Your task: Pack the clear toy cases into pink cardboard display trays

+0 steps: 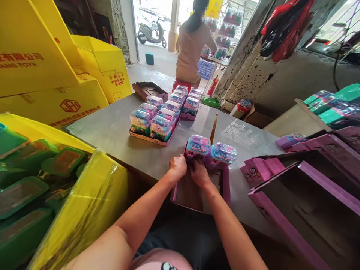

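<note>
A purple cardboard display tray (226, 185) lies at the near edge of a grey table (112, 129). Two clear-lidded toy packs stand at its far end, one on the left (197, 145) and one on the right (223, 152). My left hand (177, 166) is closed against the left pack's near side at the tray's corner. My right hand (199, 173) is curled just below the same pack, fingers tucked under it. What either hand grips is hidden.
Two filled trays of the same packs (153, 123) (187, 101) sit farther back. Empty purple trays (298, 187) stack at right. Yellow cartons (56, 75) and a bin of green packs (25, 180) stand at left. A person (191, 48) stands beyond the table.
</note>
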A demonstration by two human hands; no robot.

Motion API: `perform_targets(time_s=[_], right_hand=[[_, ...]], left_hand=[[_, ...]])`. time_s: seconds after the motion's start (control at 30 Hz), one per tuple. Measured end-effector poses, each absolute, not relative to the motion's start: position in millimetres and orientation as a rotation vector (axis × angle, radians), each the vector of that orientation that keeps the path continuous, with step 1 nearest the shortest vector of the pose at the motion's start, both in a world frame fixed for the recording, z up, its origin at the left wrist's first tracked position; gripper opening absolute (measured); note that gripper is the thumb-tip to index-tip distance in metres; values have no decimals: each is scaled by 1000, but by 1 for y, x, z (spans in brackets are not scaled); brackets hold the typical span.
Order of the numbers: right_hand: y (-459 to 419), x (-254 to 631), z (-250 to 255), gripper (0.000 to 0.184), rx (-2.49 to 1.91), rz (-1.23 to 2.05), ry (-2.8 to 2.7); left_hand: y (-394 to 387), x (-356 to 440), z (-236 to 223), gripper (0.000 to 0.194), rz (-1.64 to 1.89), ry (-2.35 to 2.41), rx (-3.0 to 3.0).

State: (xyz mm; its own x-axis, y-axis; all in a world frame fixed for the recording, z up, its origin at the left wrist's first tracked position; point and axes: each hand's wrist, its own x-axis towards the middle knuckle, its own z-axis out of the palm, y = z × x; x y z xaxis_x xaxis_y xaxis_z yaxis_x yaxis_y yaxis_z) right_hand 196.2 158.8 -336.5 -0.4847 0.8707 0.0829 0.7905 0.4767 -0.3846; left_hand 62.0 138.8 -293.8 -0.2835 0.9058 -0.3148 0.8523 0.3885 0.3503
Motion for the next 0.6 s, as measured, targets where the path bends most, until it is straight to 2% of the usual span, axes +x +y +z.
perform_targets(time_s=[0.13,0.33,0.47,0.6], right_hand=[[144,214,-317,37,-1381,475,-2521],[128,246,-306,28,-1864,212,-2349],[134,253,-317,31,-1883,186,-2304],[123,246,-311,24,-1882,140,-2248]], left_hand=[[137,54,-290,37,110,2194,1526],[143,34,-299,42,33,2184,1644],[140,24,-302,43,-33,2163,1700],[123,23,-287,46,-103,2157,1856]])
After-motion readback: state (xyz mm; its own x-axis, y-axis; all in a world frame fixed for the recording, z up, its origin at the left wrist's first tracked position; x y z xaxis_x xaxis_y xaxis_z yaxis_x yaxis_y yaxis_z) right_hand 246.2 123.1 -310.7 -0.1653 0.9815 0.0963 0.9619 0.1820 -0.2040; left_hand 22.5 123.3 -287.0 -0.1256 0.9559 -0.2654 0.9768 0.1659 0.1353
